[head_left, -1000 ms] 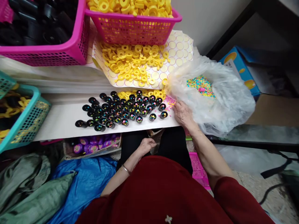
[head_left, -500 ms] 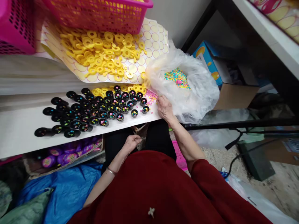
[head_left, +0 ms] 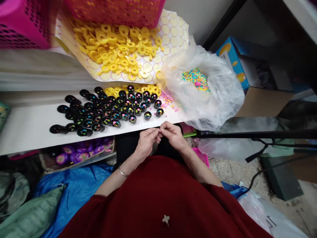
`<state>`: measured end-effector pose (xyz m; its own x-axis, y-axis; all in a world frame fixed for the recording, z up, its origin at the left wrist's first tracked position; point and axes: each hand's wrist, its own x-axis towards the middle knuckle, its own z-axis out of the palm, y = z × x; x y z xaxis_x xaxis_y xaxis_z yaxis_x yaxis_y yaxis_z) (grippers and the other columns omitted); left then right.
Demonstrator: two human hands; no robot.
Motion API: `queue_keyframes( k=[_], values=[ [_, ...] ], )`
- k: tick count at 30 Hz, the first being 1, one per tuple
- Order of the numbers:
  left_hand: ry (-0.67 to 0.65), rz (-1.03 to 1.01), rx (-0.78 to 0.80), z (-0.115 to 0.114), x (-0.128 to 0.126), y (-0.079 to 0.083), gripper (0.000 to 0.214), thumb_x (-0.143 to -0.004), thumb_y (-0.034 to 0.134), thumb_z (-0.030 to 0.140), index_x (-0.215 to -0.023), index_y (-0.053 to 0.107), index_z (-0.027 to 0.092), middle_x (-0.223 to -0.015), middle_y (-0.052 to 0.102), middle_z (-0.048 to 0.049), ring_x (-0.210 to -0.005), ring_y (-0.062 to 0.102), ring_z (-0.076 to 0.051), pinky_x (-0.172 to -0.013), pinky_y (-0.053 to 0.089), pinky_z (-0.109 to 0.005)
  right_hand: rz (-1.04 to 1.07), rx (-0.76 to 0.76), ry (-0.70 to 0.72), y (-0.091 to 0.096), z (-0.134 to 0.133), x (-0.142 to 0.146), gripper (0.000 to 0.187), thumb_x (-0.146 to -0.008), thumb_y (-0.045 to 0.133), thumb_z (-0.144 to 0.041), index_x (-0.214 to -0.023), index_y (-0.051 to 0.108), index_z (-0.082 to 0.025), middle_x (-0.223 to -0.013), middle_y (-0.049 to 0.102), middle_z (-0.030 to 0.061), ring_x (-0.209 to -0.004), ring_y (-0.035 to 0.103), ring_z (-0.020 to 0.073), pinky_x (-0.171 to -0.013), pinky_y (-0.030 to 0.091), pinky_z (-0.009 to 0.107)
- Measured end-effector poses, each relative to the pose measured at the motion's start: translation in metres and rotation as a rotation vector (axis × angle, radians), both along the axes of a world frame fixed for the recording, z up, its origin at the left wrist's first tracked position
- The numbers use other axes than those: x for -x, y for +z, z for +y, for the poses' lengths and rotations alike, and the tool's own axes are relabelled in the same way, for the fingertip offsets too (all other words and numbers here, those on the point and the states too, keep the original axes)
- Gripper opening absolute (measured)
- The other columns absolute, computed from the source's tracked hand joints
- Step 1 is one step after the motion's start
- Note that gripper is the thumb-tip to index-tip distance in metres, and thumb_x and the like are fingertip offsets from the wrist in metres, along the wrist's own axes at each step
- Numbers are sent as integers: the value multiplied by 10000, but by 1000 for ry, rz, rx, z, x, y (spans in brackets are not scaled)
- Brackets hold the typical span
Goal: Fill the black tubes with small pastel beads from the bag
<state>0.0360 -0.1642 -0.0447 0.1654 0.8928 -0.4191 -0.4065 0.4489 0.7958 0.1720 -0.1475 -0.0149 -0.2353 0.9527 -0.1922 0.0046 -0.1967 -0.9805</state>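
My left hand (head_left: 146, 141) and my right hand (head_left: 173, 136) meet above my lap, just in front of the shelf's edge. Both are closed in a pinch, fingertips touching. A tiny pink ring (head_left: 159, 130) shows at the right fingertips; whatever the left fingers pinch is too small to make out. Beyond the hands, several black cups (head_left: 115, 123) with coloured beads inside stand grouped on the white shelf (head_left: 27, 134). Loose pink rings (head_left: 166, 99) lie scattered to the right of the cups, beside a clear plastic bag (head_left: 220, 89) holding multicoloured beads (head_left: 195, 78).
Yellow ring-shaped plastic pieces (head_left: 119, 49) lie heaped on a circle-patterned sheet (head_left: 173, 31). Pink baskets (head_left: 27, 23) stand at the back left. A box of purple items (head_left: 81, 153) sits under the shelf. An open blue carton (head_left: 231, 59) stands right of the bag.
My right hand has left the pink rings by the bag and come down to my left hand, which has risen slightly. The view has shifted a little.
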Motion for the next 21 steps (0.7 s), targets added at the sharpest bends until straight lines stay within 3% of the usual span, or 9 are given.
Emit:
queue_keyframes(
  k=[4,11,14,17,21],
  values=[
    [-10,86,-22,-4,2,-4,452,-702,701,584,-621,629,144,-516,544,4,-489,451,-77,-493,358,-228,-287,-221,41,-4,-8,3,226,-893,548,-329,-702,523,-210,-690,527,-15,-647,511,125,-652,441,282],
    [93,168,-62,-4,12,-9,462,-722,653,600,-601,594,158,-542,539,11,-495,411,-70,-505,334,-233,-526,-494,-10,-19,-10,23,192,-919,465,-206,-735,520,-223,-720,549,9,-651,541,139,-638,474,276],
    [133,182,-50,-3,16,-11,442,-714,653,587,-607,593,162,-538,540,12,-493,397,-73,-510,330,-239,-637,-640,36,-24,-12,29,200,-939,430,-182,-819,587,-215,-781,589,52,-694,576,161,-654,502,289],
    [137,206,-51,-3,22,-15,423,-725,642,570,-613,600,164,-539,540,12,-494,400,-77,-515,332,-244,-730,-703,109,-26,-13,32,248,-948,404,-166,-878,639,-203,-821,618,87,-744,605,182,-674,526,300],
    [109,192,-85,-4,30,-20,387,-753,627,527,-625,622,161,-553,552,10,-503,415,-79,-530,344,-245,-739,-708,80,-25,-12,36,252,-951,404,-172,-904,648,-215,-802,617,73,-715,610,173,-654,534,293]
  ],
)
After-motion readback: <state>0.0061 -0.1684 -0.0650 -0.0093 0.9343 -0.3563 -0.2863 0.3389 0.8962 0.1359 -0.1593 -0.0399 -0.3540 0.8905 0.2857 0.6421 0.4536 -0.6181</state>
